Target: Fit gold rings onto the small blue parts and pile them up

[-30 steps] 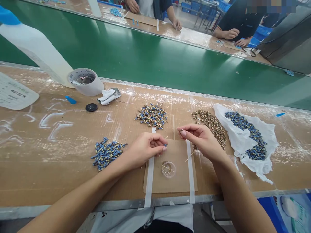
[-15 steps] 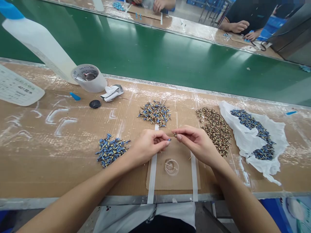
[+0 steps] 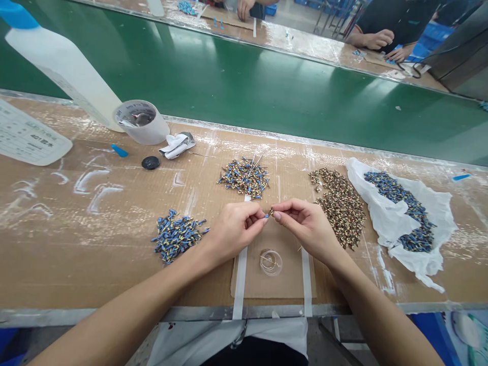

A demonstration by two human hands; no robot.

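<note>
My left hand (image 3: 241, 225) pinches a small blue piece (image 3: 266, 216) between thumb and forefinger. Against it, my right hand (image 3: 301, 223) pinches a small brass-coloured piece (image 3: 271, 212); the two pieces meet between my fingertips. Below stands a clear round cup (image 3: 271, 263) with a thin stick in it. A heap of blue-and-yellow pieces (image 3: 175, 236) lies beside my left forearm. Behind my hands is a pile of joined blue and brass pieces (image 3: 244, 178) with thin sticks on top. Loose brass-coloured pieces (image 3: 340, 206) are heaped beyond my right hand.
White cloth (image 3: 392, 229) with more blue pieces lies at the right. At the left stand a blue-capped bottle (image 3: 63, 66), a second bottle (image 3: 30, 134) and a tape roll (image 3: 147, 127). A green belt (image 3: 244, 76) runs behind. Other people's hands (image 3: 379, 39) work across it.
My hands have come together: the blue piece and the brass-coloured piece, apart before, now meet at the fingertips. The view has shifted slightly.
</note>
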